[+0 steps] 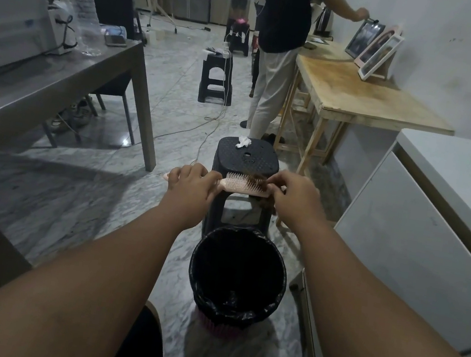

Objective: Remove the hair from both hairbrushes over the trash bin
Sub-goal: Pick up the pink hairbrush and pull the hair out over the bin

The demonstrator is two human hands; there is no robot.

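A pink hairbrush with pale bristles is held level in front of me, above and beyond the trash bin, which has a black liner. My left hand grips the brush handle. My right hand pinches a clump of brown hair at the far end of the bristles; some hair hangs below the brush head. A second hairbrush is not visible.
A black plastic stool with a crumpled white tissue stands just behind the bin. A grey table is on the left, a white cabinet on the right, a wooden table beyond. A person stands ahead.
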